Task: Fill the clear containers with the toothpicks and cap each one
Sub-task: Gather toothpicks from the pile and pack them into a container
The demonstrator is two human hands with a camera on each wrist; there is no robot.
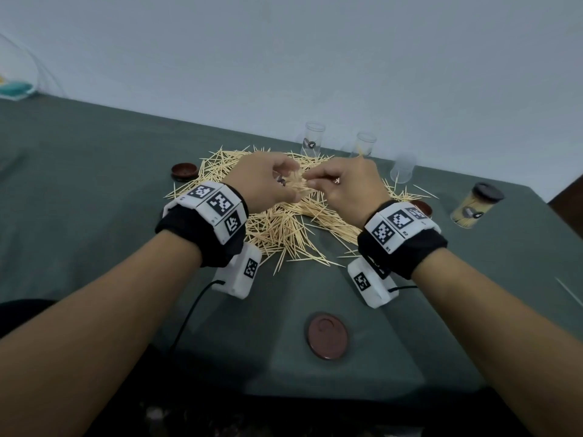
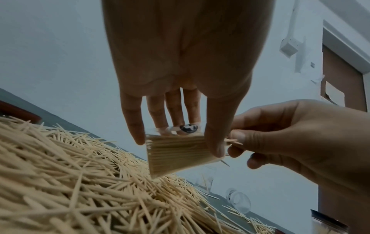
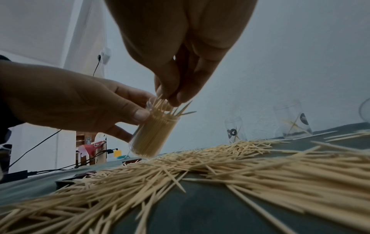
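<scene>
Filling: the left hand [image 1: 265, 179] curled round a clear container [image 3: 154, 133], tilted just above the toothpick pile [image 1: 284, 222] at mid table, its thumb on the near wall.
Right hand: the right hand [image 1: 344, 187] pinched a few toothpicks at the container's mouth, fingertips [image 3: 176, 98] closed on their ends.
Container state: nearly packed; several toothpicks stuck out past the rim at angles.
Handling: the container looked light, smooth and likely slippery, so a grip round its middle seemed safest; the toothpicks were thin, stiff and sharp, probably easiest fed in small aligned bunches.
Other containers: three empty clear containers [image 1: 314, 138] stood at the far edge by the wall; one capped, full container [image 1: 476, 209] stood at the far right.
Caps: a brown cap [image 1: 328, 335] lay near, one cap [image 1: 184, 170] lay to the left of the pile.
Room: open table [image 1: 94, 184] spread left and near; the far edge and wall were close behind the empty containers, leaving little room there.
</scene>
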